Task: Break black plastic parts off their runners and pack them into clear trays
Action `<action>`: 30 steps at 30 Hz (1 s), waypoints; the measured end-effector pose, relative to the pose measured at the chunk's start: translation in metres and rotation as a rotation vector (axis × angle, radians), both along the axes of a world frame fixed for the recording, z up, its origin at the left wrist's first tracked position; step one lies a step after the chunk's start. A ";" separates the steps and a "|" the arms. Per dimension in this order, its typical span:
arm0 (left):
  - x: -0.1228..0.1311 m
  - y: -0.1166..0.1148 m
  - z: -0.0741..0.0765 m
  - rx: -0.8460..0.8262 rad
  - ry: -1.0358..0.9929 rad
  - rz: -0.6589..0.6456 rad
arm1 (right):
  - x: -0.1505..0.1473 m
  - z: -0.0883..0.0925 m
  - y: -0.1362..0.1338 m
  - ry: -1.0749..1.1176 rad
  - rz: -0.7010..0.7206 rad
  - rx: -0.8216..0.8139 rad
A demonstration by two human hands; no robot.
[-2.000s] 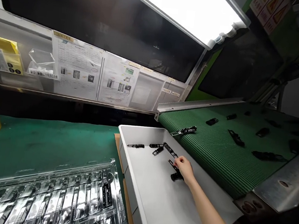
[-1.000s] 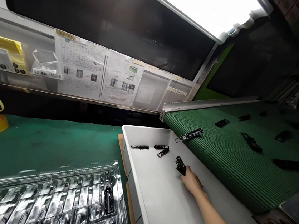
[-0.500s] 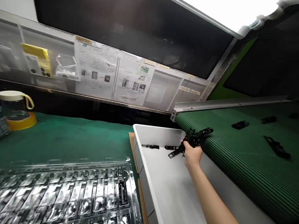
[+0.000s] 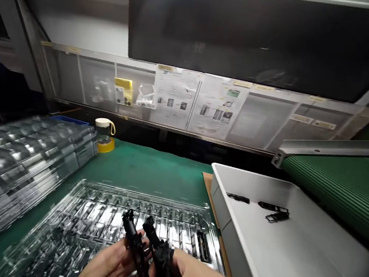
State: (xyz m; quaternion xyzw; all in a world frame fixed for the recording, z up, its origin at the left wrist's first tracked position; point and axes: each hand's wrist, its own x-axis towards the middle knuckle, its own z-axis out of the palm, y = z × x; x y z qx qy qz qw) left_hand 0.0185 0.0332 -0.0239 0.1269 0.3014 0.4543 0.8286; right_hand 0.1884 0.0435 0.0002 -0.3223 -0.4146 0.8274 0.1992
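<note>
Several slim black plastic parts (image 4: 161, 258) are between my two hands, above the clear plastic tray (image 4: 92, 186). My left hand (image 4: 112, 259) has its fingers curled against a black part (image 4: 135, 235) on the left side. On the right side, my right hand (image 4: 197, 275) is wrapped around the other black parts, whose lower ends are hidden or cut off by the frame. One black part (image 4: 203, 246) lies in a slot at the tray's right end. Three more black parts (image 4: 273, 207) rest inside the white bin (image 4: 229, 210).
A stack of clear trays (image 4: 35, 161) stands on the left. Behind it is a lidded cup (image 4: 103, 130) on a yellow roll of tape (image 4: 106, 146). The green conveyor belt (image 4: 342, 181) runs above the bin's right side. Paper sheets (image 4: 175, 99) hang on the back panel.
My right hand has moved left from over the bin to above the tray, carrying black parts. My left hand has come into view against them. The view has swung left.
</note>
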 end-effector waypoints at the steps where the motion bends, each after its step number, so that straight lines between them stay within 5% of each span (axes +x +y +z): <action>1: 0.000 0.003 0.002 -0.031 -0.032 0.047 | -0.004 -0.001 0.001 -0.034 0.015 -0.009; 3: -0.005 0.007 0.006 -0.085 0.023 0.179 | -0.010 -0.002 0.003 -0.047 0.001 -0.047; 6: -0.015 0.008 0.006 -0.116 0.163 0.320 | -0.015 -0.002 0.004 -0.024 -0.217 -0.136; 9: -0.018 0.003 0.000 -0.132 0.269 0.241 | -0.018 -0.001 0.005 -0.091 -0.430 -0.094; 11: -0.014 -0.001 -0.009 -0.186 0.300 0.072 | -0.019 0.000 0.006 -0.188 -0.436 0.097; 14: -0.007 -0.005 -0.023 -0.258 0.201 -0.125 | -0.019 -0.003 0.007 -0.356 -0.269 0.597; 17: -0.004 -0.005 -0.033 -0.213 0.122 -0.109 | -0.016 -0.011 0.006 -0.404 -0.013 1.038; 19: -0.004 -0.003 -0.034 -0.195 0.125 -0.093 | -0.012 -0.014 0.004 -0.418 0.004 1.132; 22: -0.006 -0.002 -0.033 -0.181 0.160 -0.075 | -0.007 -0.012 0.003 -0.505 -0.182 0.972; 26: -0.005 -0.004 -0.036 -0.108 0.273 -0.019 | -0.004 -0.008 0.006 -0.582 -0.401 0.512; 30: 0.001 -0.006 -0.037 -0.037 0.329 0.069 | -0.008 -0.014 0.008 -0.506 -0.333 0.312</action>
